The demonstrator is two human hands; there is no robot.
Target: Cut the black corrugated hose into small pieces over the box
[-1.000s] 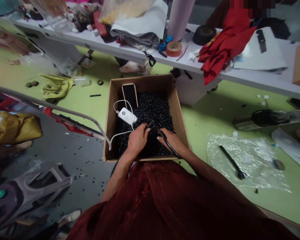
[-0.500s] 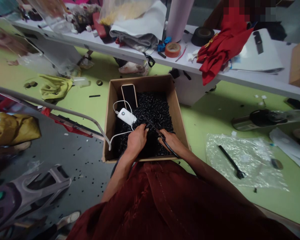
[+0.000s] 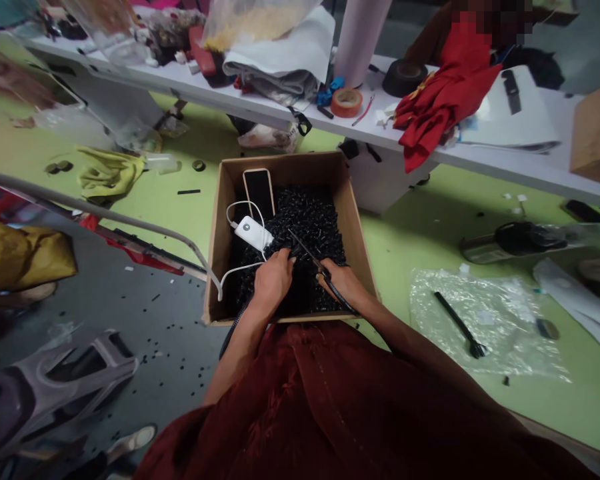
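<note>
Steadily, I'm watching my right hand [image 3: 341, 280] gripping scissors [image 3: 307, 250] at the frame's centre, their blades slanting above black pieces [image 3: 310, 207] inside the cardboard box [image 3: 359, 237]. My left hand [image 3: 274, 277] is showing curled fingers, holding what I cannot tell. I'd be keeping both it and the white cable [image 3: 243, 268] clear of the blades.

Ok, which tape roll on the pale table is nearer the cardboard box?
The orange roll, near the table's front edge; the black roll sits farther back, to its right.
</note>
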